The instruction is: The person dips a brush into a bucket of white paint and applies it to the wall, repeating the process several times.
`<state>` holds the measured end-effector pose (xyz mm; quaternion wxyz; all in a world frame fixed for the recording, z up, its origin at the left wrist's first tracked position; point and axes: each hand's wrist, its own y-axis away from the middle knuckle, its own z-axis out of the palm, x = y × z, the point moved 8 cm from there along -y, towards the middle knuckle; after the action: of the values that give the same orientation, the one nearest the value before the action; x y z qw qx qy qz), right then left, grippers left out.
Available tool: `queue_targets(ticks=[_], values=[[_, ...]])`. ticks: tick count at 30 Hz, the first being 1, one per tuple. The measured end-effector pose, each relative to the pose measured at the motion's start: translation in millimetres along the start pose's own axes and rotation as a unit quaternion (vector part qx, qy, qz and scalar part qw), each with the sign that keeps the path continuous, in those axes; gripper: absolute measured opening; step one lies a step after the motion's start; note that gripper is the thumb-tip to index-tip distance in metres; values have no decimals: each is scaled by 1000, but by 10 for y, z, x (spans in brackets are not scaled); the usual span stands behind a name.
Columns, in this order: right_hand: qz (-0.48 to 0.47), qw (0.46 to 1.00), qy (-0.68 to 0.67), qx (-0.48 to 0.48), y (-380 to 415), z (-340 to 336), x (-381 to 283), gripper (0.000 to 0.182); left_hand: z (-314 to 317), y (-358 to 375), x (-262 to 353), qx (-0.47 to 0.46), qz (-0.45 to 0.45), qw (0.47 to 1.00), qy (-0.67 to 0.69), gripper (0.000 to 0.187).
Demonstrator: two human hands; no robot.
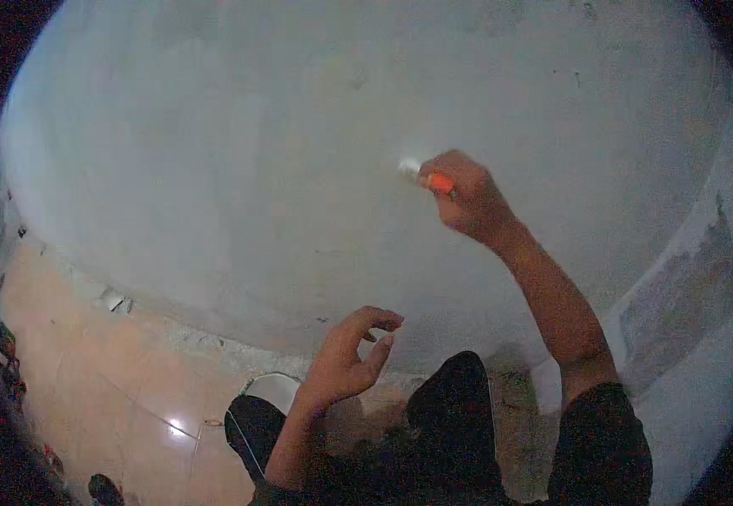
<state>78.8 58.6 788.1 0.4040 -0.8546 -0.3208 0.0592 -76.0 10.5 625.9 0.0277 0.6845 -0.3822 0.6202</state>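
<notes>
A pale, smudged wall [299,169] fills most of the head view. My right hand [468,194] is closed round the orange handle of a paintbrush [439,183]; its whitish head, blurred, is right at the wall. Lower down, my left hand [354,358] hovers in front of my lap with nothing in it, its fingers loosely curled and the thumb apart from them. Beside the left wrist, a white bucket [275,390] with a thin wire handle is partly hidden by my knee and forearm.
Tan floor tiles [88,363] lie to the left, with a rough, crumbled edge along the wall's foot. A small pale scrap [113,299] lies there. At right, a grey unpainted patch [679,295] marks the adjoining wall. A dark shoe [105,489] shows at bottom left.
</notes>
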Motion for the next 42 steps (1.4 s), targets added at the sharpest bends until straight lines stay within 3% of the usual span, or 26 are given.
queue_targets(ticks=[1,2,5,9,13,18,22,24,25,28,31,33,35,42], values=[[-34,994,26,102,-143,-285,24,14,-5,-14,-3,0,-3,1000,2,21],[-45,986,61,146,-230,-467,-25,16,1,-18,-34,0,-5,1000,1,21],[-52,972,177,142,-354,-624,-264,19,-29,-8,1,8,5,1000,-3,22],[-51,966,238,88,151,72,-41,29,-9,-18,-53,7,6,1000,-18,23],[10,995,92,23,781,682,-138,26,42,-15,-216,4,0,1000,-31,22],[48,995,26,-83,1495,1341,-202,23,116,5,-262,-3,2,999,-32,22],[102,985,-46,-133,1470,1210,-232,25,182,36,-301,-19,-10,999,-40,23],[17,995,41,-93,1169,859,-213,29,208,42,-407,-13,-19,999,-31,24],[-26,997,74,4,1029,590,-157,32,219,45,-430,-18,-19,999,-36,24],[6,978,142,152,541,-173,-21,32,261,35,-544,-22,-39,998,-37,24],[12,971,130,202,307,-501,2,29,310,-14,-640,-21,-31,998,-42,24],[24,979,122,164,381,-257,75,23,333,-29,-724,-17,-18,999,-48,25],[-6,975,197,102,669,323,126,19,358,-49,-803,-23,-26,999,-38,25],[68,995,50,-51,1854,1567,-200,15,382,30,-963,-19,-70,997,-37,23]])
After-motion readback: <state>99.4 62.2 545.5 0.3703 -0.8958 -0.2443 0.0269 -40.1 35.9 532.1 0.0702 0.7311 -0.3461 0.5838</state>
